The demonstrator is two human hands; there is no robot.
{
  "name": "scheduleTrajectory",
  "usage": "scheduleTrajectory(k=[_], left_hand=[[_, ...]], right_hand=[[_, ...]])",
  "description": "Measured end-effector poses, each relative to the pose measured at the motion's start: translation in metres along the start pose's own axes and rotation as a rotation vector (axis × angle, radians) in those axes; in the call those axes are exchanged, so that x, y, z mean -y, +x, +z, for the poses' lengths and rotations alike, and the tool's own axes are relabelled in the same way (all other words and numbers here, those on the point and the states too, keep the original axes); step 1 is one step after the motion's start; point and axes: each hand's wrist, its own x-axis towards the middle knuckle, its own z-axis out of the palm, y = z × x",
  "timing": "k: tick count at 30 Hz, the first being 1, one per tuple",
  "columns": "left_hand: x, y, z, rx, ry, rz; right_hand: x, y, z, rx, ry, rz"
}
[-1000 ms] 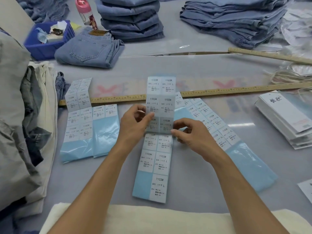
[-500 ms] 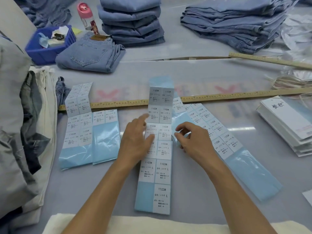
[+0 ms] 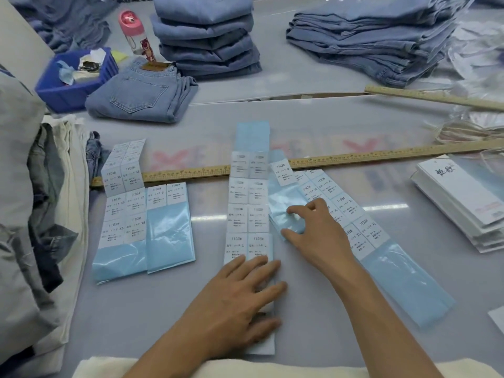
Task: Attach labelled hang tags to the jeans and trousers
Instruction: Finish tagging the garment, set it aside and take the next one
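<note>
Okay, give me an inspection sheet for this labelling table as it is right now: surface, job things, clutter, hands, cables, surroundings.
Surface: grey table, wooden ruler across it.
Job things: L label strip in the middle; XS and S sheets left; XL strip right; hang tag stack far right; folded jeans and stacks behind.
Clutter: blue bin, pink bottle, plastic bags.
Hands: left hand flat on the L label strip; right hand pinching a blue backing piece.
Cables: nothing seen.
Surroundings: garment pile at left.
</note>
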Motion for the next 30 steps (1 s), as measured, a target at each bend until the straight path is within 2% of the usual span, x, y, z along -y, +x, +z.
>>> scheduleTrajectory(k=[7,11,18,21,25,27,30], left_hand=[[0.019,-0.001,-0.008,-0.009,-0.003,-0.314],[0.027,0.009,-0.009,-0.026,-0.104,-0.365],[0.028,0.007,-0.008,-0.108,-0.269,-0.363],[0.034,-0.003,-0.014,-0.172,-0.32,-0.423],[0.043,-0.024,-0.024,-0.337,-0.458,-0.651],[0.044,-0.033,-0.027,-0.404,-0.493,-0.701],[0.043,-0.041,-0.035,-0.359,-0.558,-0.67]], right_hand=[[-0.002,0.001,-0.004,-0.036,-0.025,0.044],[-0.007,0.002,-0.005,-0.131,0.005,0.087],[-0.001,0.002,-0.008,-0.119,0.037,0.064],[0.001,0.001,-0.011,-0.196,0.025,0.07],[0.006,0.0,-0.009,-0.409,0.084,-0.049],[0.015,-0.002,-0.006,-0.35,0.231,-0.209],[0.031,-0.009,0.004,-0.014,0.342,-0.371]])
